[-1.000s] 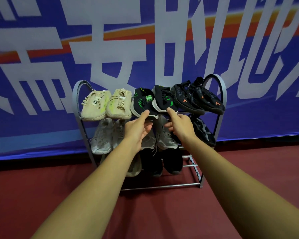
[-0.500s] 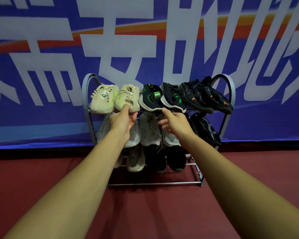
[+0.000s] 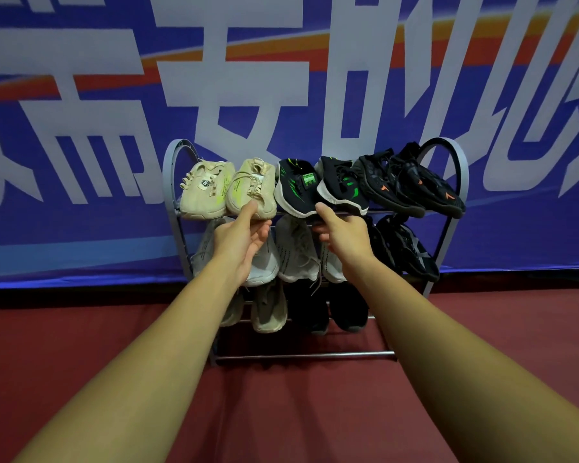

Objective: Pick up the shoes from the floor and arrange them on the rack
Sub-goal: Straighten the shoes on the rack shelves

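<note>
Head camera looks down two bare forearms stretched out over a dark red floor (image 3: 298,412), toward a grey metal rack (image 3: 305,355) that stands on it.

Closest of the two, the left hand (image 3: 239,240) is raised in front of the top tier. Its thumb points up and touches the toe of the second beige shoe (image 3: 251,188), while its fingers lie loose and spread just under that toe, closed round nothing. Just beside it, the right hand (image 3: 346,237) reaches up with its thumb tip at the white sole edge between the two black-and-green shoes. Its other fingers curl inward near the front rail, and from where I stand I cannot tell whether they hold anything.

Every shoe in sight is on the rack. On the lowest filled tier a tan shoe (image 3: 269,309) hangs toe down beside a pair of black shoes (image 3: 348,307). On the middle tier pale grey shoes (image 3: 296,252) sit left and centre, partly hidden behind both hands, and dark mesh shoes (image 3: 408,248) sit at the right.

Along the top tier, left to right, the first beige shoe (image 3: 204,192) touches the second. Then come the first black-and-green shoe (image 3: 295,190), the second black-and-green shoe (image 3: 341,188), and a pair of black shoes with orange marks (image 3: 428,188) against the right-hand loop of the frame.

Behind the rack hangs a blue banner (image 3: 81,228) with large white characters and an orange stripe.
</note>
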`<state>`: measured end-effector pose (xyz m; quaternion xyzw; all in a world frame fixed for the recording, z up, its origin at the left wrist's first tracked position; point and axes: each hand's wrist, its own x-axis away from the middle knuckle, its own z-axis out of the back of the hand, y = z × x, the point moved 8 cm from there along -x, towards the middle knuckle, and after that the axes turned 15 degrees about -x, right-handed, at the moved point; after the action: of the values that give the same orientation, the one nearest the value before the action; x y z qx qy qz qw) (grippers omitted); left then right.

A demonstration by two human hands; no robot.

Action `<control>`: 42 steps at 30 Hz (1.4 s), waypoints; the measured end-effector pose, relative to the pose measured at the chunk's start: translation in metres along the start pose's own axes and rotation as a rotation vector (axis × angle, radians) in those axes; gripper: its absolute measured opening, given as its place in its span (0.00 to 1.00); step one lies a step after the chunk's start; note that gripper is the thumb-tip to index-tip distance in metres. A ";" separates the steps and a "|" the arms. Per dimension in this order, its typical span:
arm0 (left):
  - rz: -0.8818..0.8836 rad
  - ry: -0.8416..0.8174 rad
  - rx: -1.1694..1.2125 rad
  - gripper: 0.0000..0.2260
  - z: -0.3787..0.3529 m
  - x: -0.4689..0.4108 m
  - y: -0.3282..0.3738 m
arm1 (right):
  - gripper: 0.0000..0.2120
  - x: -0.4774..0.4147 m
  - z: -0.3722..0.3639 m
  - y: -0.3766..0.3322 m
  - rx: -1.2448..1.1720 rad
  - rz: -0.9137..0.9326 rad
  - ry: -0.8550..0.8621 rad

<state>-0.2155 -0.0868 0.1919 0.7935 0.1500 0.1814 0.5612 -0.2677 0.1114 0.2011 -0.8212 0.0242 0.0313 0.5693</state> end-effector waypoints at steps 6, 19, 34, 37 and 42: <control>0.078 -0.157 -0.190 0.20 0.018 -0.001 -0.041 | 0.20 0.007 0.027 0.064 0.295 -0.260 -0.170; 0.486 -0.073 -0.314 0.07 0.061 -0.014 -0.113 | 0.11 0.008 0.025 0.143 -0.113 -0.630 0.057; 0.351 0.034 -0.602 0.10 0.076 -0.027 -0.104 | 0.18 0.009 0.034 0.134 0.330 -0.478 0.032; 0.334 -0.012 -0.797 0.14 0.073 -0.019 -0.092 | 0.11 0.014 0.029 0.110 0.479 -0.369 -0.032; 0.270 -0.201 -1.114 0.17 0.045 0.007 -0.067 | 0.10 0.031 0.015 0.051 0.678 -0.150 -0.114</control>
<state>-0.1916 -0.0997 0.1161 0.4042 -0.1248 0.2267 0.8773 -0.2409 0.1073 0.1461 -0.5818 -0.0590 0.0255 0.8108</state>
